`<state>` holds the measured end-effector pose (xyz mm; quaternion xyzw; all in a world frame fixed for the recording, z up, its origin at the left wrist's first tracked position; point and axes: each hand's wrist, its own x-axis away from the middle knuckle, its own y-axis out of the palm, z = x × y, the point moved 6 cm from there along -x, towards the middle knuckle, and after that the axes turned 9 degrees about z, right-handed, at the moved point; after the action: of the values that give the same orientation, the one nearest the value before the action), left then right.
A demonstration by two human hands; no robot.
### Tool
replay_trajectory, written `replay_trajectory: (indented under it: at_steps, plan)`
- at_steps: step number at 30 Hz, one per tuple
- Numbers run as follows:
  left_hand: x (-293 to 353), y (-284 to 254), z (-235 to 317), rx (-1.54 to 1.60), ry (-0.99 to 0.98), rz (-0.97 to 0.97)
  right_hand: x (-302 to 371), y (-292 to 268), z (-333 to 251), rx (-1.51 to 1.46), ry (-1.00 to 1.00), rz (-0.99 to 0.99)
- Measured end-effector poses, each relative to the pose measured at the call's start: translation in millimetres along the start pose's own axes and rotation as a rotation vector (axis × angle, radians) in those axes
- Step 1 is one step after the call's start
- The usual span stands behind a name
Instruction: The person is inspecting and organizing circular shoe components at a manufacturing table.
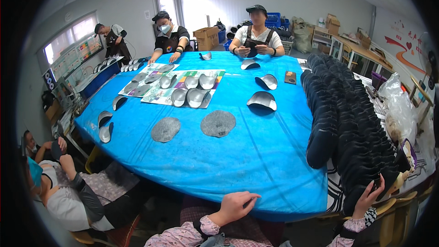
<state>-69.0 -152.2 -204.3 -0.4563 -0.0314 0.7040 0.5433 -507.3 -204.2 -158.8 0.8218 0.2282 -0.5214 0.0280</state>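
My left hand (238, 206) is at the near edge of the table with the blue cover, its fingers loosely stretched and nothing held. To the right, my right hand (367, 196) touches the near end of a long stack of nested black curved pieces (352, 123), fingers spread against the endmost ones. Two grey felt-like ovals (218, 123) lie flat on the blue cover (192, 164) ahead of my left hand. Beyond them stand curved shells with silvery insides, one of them a dark-rimmed shell (262, 102) toward the middle right.
Printed sheets (151, 100) lie under several shells at the far left. A small dark box (290, 77) sits near the stack. Co-workers sit or stand along the far side and at left; one person (257, 39) handles a dark piece. Clear plastic (398, 105) lies right of the stack.
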Motion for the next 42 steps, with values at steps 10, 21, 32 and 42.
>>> replay_trajectory:
  at_steps: [10, 21, 32, 42]
  plan:
    - [0, 2, 1, 0.002, 0.027, 0.009, 0, 2, 9, -0.025, 0.03, -0.009]
    - [2, 1, -2, -0.018, 0.002, -0.005, 1, 0, 3, -0.035, 0.004, -0.01]
    - [-8, -13, -18, 0.203, -0.418, -0.383, 10, -8, -81, 0.095, -0.13, 0.091]
    - [-174, -37, -125, -0.187, -0.05, -0.449, 115, 78, -159, -0.116, -0.248, -0.529]
